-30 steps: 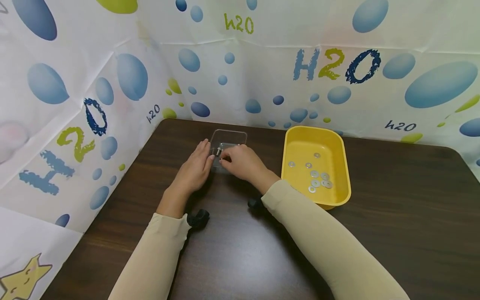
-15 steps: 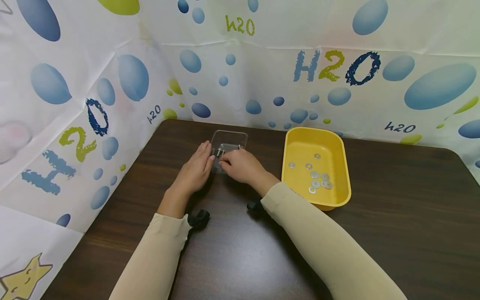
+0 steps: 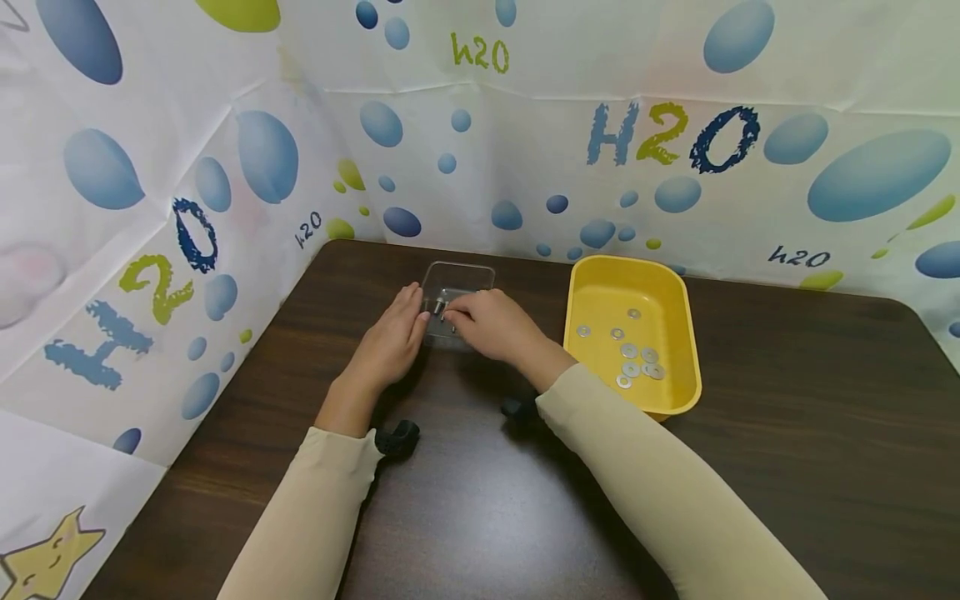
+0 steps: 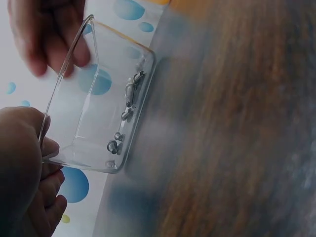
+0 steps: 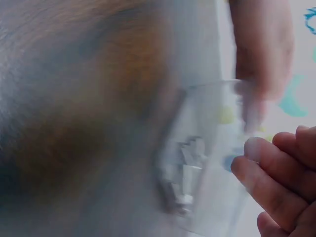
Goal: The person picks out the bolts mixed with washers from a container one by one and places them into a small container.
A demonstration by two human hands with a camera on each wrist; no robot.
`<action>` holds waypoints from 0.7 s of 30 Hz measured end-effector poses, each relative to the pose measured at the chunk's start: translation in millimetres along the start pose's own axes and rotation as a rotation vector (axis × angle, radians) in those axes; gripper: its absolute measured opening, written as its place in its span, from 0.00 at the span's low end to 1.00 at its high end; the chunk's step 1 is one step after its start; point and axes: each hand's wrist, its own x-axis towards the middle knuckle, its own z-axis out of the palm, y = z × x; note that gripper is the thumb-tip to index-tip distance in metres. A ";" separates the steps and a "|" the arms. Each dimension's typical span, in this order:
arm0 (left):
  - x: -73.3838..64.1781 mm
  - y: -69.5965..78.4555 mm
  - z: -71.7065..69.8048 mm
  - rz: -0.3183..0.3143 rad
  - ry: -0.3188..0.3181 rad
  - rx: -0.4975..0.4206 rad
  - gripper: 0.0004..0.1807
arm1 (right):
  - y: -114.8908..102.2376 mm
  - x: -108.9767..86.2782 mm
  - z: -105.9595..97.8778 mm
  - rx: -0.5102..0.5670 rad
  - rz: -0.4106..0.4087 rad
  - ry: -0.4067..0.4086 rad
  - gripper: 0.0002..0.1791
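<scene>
A clear plastic box [image 3: 459,273] stands near the far left of the table, with several metal screws [image 4: 129,91] lying loose along its bottom. My left hand [image 3: 386,342] holds the box's left side; in the left wrist view its thumb lies over the rim and the fingers are outside the wall. Over the box's right side hovers my right hand [image 3: 498,329], thumb and forefinger close together and bent down toward the screws. Its fingers [image 4: 34,64] look loose and blurred in the left wrist view, with nothing visible between them. The right wrist view is blurred around the screws.
To the right stands a yellow tub [image 3: 682,358] with several flat washers [image 3: 629,351] on its floor. The dark wooden table [image 3: 435,517] meets a white printed sheet [image 3: 540,167] at the back and left.
My right hand bends lower into the box, then draws slightly to the right, its forearm shifting with it. The left hand keeps its place on the box.
</scene>
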 end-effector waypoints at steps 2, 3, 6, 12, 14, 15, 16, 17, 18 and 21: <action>0.2 -0.4 -0.7 0.001 0.002 0.000 0.31 | -2.8 -5.6 -10.3 0.015 -0.001 0.042 0.15; 0.4 -0.6 -0.5 0.004 0.006 -0.001 0.31 | -3.9 -9.3 -16.2 0.024 -0.003 0.065 0.15; 0.9 -0.9 0.2 0.006 0.008 -0.006 0.31 | -5.4 -25.1 -36.6 0.055 0.005 0.135 0.15; 2.9 -0.4 -2.9 0.009 -0.012 -0.010 0.31 | 12.1 -70.4 -75.4 0.107 0.066 0.294 0.18; 4.2 -1.1 -5.7 0.009 -0.016 -0.009 0.31 | 22.3 -86.0 -84.6 0.126 0.089 0.361 0.19; 4.9 -1.5 -7.1 0.010 -0.015 -0.011 0.31 | 27.6 -93.6 -88.7 0.129 0.104 0.396 0.19; 5.1 -2.2 -8.4 0.009 -0.017 -0.010 0.31 | 32.7 -100.7 -92.4 0.131 0.117 0.434 0.19; 5.3 -3.2 -9.8 0.009 -0.017 -0.009 0.31 | 37.7 -107.2 -95.6 0.130 0.130 0.469 0.20; 5.1 -4.1 -11.3 0.007 -0.017 -0.008 0.31 | 42.5 -113.3 -98.5 0.124 0.148 0.503 0.20; 3.0 -6.6 -17.3 -0.005 -0.008 -0.003 0.32 | 54.7 -128.8 -106.7 0.104 0.209 0.587 0.22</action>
